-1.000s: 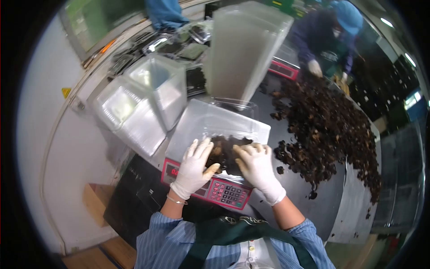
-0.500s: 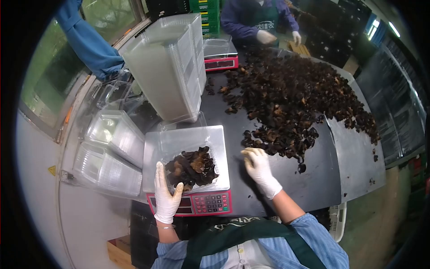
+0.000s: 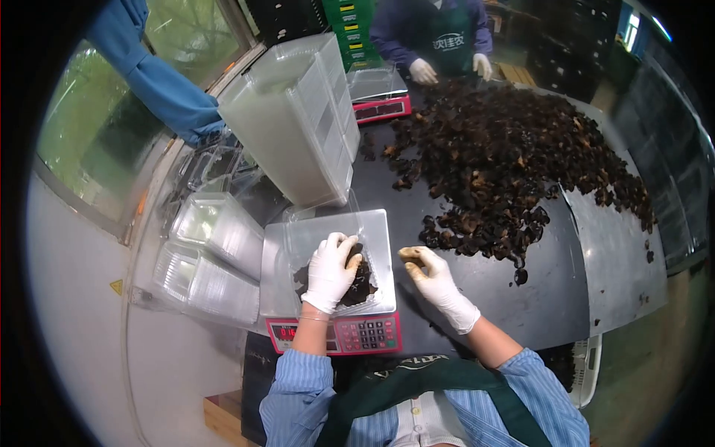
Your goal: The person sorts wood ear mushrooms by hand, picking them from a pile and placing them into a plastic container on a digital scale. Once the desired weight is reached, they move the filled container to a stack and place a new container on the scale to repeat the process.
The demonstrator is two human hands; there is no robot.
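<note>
A clear plastic tray (image 3: 363,307) with dark wood ear mushrooms (image 3: 360,287) in it sits on the metal pan of a red digital scale (image 3: 383,223). My left hand (image 3: 330,274), in a white glove, reaches down into the tray, its fingers and thumb curled around some of the mushrooms. My right hand (image 3: 441,285), gloved too, hovers just right of the scale over the dark tabletop (image 3: 514,305). Its fingers are bent with the thumb apart, and nothing shows between them. Brownish stains mark its fingertips. Red digits glow on the scale's display, partly blocked by my left forearm.
A large heap of wood ears (image 3: 514,156) spreads across the table's far right. Tall stacks of clear trays (image 3: 290,127) and shorter stacks of clear containers (image 3: 205,279) stand left. Across the table are a second red scale (image 3: 382,109) and a co-worker (image 3: 439,37) in white gloves.
My left hand has moved from the tray's left side onto the mushrooms inside it. My right hand's thumb has parted from its fingers. The view has shifted slightly, and the display now shows lit digits.
</note>
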